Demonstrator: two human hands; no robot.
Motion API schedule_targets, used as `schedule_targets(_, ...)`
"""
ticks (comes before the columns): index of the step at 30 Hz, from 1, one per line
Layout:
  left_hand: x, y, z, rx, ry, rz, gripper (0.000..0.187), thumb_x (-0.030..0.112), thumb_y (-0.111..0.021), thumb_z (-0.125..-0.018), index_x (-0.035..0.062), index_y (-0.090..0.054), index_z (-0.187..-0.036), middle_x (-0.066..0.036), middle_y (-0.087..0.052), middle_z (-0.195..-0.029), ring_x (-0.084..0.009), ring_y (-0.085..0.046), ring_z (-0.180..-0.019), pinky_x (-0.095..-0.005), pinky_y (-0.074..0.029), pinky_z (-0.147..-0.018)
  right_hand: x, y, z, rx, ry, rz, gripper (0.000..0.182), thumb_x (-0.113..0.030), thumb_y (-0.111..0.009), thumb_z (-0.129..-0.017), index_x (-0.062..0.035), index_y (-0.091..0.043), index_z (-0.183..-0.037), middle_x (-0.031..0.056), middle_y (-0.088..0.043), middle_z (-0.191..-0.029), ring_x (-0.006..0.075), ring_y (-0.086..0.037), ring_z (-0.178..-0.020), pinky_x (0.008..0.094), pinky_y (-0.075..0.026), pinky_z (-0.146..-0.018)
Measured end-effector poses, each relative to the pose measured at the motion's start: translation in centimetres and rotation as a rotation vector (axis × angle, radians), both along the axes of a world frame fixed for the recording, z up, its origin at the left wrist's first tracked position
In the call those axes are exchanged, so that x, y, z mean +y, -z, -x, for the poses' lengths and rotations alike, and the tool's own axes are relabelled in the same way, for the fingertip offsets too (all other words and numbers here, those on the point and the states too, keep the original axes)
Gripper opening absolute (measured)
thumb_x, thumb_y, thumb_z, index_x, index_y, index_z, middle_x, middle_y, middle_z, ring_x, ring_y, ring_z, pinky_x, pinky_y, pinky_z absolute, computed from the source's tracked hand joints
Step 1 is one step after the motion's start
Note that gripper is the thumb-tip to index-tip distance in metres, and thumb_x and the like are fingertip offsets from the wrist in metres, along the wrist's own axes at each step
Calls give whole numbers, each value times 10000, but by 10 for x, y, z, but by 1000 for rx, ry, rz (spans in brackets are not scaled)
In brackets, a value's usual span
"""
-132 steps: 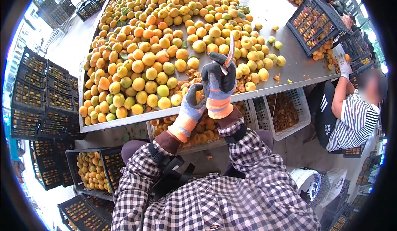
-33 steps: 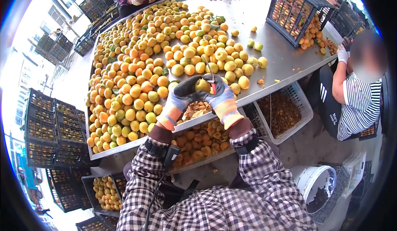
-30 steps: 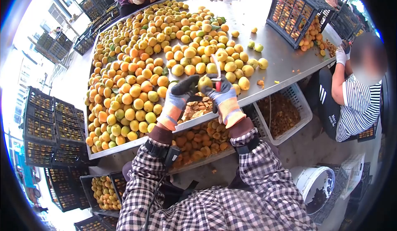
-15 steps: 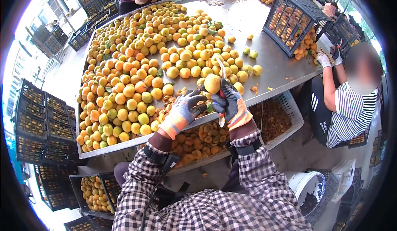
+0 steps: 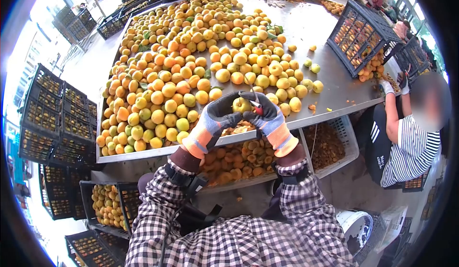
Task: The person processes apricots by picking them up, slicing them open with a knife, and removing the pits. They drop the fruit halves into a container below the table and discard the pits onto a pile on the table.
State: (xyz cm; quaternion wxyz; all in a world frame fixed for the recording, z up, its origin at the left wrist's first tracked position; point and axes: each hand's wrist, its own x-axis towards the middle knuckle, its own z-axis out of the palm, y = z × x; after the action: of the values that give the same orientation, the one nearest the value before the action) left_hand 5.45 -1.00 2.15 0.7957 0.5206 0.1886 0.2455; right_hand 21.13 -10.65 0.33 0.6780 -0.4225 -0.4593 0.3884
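A yellow-green fruit [image 5: 241, 105] sits between my two gloved hands, just over the table's near edge. My left hand [image 5: 219, 116], in a dark-palmed glove with a blue and orange cuff, is curled round the fruit's left side. My right hand [image 5: 267, 115] is closed on a small tool with a red handle [image 5: 258, 108]; its thin blade points up past the fruit. Many yellow and orange fruits [image 5: 167, 90] are heaped on the metal table [image 5: 306, 32] beyond and to the left of my hands. Orange peelings lie under my hands.
Below the table edge are a crate of cut fruit [image 5: 234, 164] and a white crate of scraps [image 5: 351, 142]. A tipped black crate [image 5: 356, 39] spills fruit at right, near a seated co-worker [image 5: 413, 142]. Stacked crates [image 5: 48, 116] stand left; a white bucket [image 5: 356, 226] is lower right.
The large orange fruit by my right hand is gone from view. My hands have come together round a smaller yellow-green fruit. The camera view has shifted, moving the table contents rightward.
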Motion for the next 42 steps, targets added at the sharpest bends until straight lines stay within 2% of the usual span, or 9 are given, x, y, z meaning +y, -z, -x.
schedule_targets(5,6,22,14,88,-101,-294,635,7,-765,-779,-8,-489,-1351,-53,-597,-1237,-128,-576,-1093,-280,-494,-930,-2,-16,14,-443,98,86,449,37,-683,-823,-45,-585,-1253,60,-604,-1171,120,-560,-1051,249,-464,-899)
schedule_targets(16,9,29,25,0,-146,-319,531,40,-779,-769,6,-557,-1250,-70,-625,-1199,-139,-572,-1098,-298,-468,-958,16,7,40,-180,175,-11,262,79,-656,-816,-36,-654,-1051,70,-623,-1087,141,-605,-983,268,-510,-813)
schedule_targets(19,9,35,24,-44,-228,-306,521,58,-797,-751,3,-580,-1221,-69,-634,-1164,-150,-584,-1073,-302,-472,-942,22,7,50,-512,432,-79,198,80,-657,-825,-16,-643,-998,77,-637,-992,157,-618,-927,275,-502,-812)
schedule_targets(25,9,28,31,38,-383,-503,491,109,-834,-714,-10,-624,-1141,-87,-640,-1082,-165,-599,-1006,-302,-479,-904,28,8,58,-426,418,-68,162,44,-689,-799,-21,-644,-940,112,-653,-993,229,-637,-930,298,-504,-811)
schedule_targets(28,13,36,33,120,-321,-618,527,40,-766,-786,-4,-538,-1259,-63,-602,-1195,-149,-567,-1096,-284,-470,-964,29,13,52,-533,372,-95,152,38,-686,-799,-22,-641,-931,122,-652,-998,253,-639,-929,301,-508,-800)
schedule_targets(32,21,35,32,-46,-400,-252,490,7,-755,-795,6,-539,-1234,-59,-629,-1119,-139,-592,-1034,-273,-501,-919,23,11,43,-612,344,71,136,32,-664,-810,-38,-654,-926,114,-647,-1007,250,-643,-929,307,-520,-775)
schedule_targets(34,23,33,33,-75,-369,-246,505,25,-753,-804,11,-528,-1256,-52,-624,-1120,-135,-603,-1009,-272,-523,-864,23,11,29,-346,308,100,234,22,-651,-822,-74,-645,-1035,103,-639,-1026,233,-647,-929,312,-530,-760)
schedule_targets(37,20,24,42,-48,-167,-34,536,140,-722,-859,30,-483,-1326,-63,-603,-1144,-141,-634,-957,-247,-534,-716,19,4,4,-662,546,279,440,-58,-680,-835,-115,-531,-1245,97,-642,-995,224,-651,-878,329,-530,-760)
schedule_targets(42,18,7,45,-106,-39,151,566,218,-673,-899,55,-428,-1382,-92,-599,-1149,-191,-647,-1008,-239,-527,-725,14,8,6,-653,493,501,363,-124,-712,-820,-65,-550,-1139,124,-646,-865,283,-653,-811,363,-524,-781)
